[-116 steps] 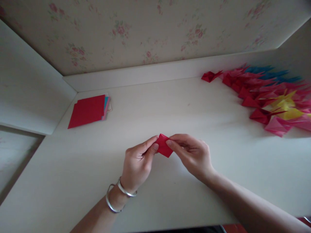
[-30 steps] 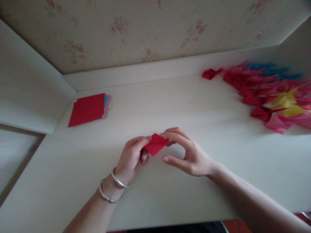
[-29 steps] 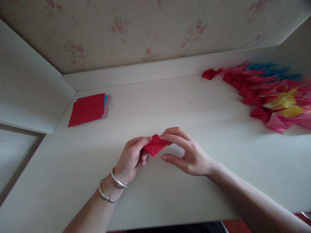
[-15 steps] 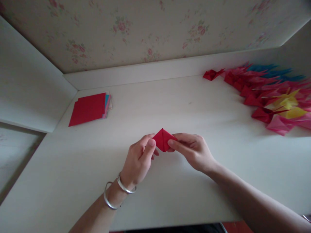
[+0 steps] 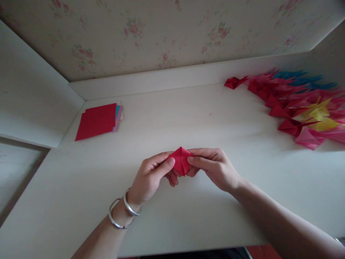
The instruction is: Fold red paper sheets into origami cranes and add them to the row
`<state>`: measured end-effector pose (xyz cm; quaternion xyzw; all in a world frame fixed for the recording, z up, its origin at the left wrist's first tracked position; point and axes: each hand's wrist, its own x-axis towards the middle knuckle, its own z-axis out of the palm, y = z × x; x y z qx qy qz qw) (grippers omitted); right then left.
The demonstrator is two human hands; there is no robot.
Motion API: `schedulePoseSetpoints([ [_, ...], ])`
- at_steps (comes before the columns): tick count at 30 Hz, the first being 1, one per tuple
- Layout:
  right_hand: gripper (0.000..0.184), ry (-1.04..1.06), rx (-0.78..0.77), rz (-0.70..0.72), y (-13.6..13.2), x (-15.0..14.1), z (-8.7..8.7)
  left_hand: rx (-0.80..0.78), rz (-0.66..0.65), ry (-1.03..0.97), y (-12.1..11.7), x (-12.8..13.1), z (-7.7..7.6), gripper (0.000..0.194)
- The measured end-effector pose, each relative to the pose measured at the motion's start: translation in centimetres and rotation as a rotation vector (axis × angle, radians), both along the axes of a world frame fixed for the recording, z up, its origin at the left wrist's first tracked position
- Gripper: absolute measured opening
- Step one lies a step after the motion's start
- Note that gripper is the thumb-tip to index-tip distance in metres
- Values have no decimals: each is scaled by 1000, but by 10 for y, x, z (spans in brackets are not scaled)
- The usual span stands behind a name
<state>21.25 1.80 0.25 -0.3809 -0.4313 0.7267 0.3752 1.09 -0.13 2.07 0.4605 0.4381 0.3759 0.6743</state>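
Note:
A small folded red paper (image 5: pixel 180 160) hangs just above the middle of the white desk (image 5: pixel 167 118). My left hand (image 5: pixel 151 176) pinches its left side between thumb and fingers. My right hand (image 5: pixel 215 167) pinches its right side the same way. The paper's upper layers bulge a little between the two grips. Two silver bangles (image 5: pixel 120 212) circle my left wrist.
A stack of square paper sheets (image 5: pixel 98 120), red on top with blue and pink under it, lies at the back left. A heap of folded paper figures (image 5: pixel 299 104) in red, pink, yellow and blue fills the back right. Floral wallpaper rises behind the desk.
The red paper has been turned from a flat tilted piece into an upright diamond. My right hand closed on it, and both hands now press its sides inward.

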Motion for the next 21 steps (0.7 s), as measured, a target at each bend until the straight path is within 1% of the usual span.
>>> schedulePoseSetpoints([
  [3, 23, 16, -25, -15, 0, 1, -1, 14, 2, 0, -1, -3, -1, 19],
  [7, 24, 95, -55, 22, 1, 1, 0, 28, 3, -3, 1, -5, -1, 24],
  [9, 25, 129, -61, 34, 1, 1, 0, 20, 16, -7, 2, -6, 0, 22],
  [12, 24, 109, -53, 2, 1, 1, 0, 12, 32, -22, 2, -5, 0, 18],
  [16, 17, 91, -33, -54, 0, 2, -1, 6, 33, -120, 1, -5, -4, 19],
  [21, 12, 116, 5, -29, -1, 5, -2, 11, 37, -175, -1, -5, -7, 16],
])
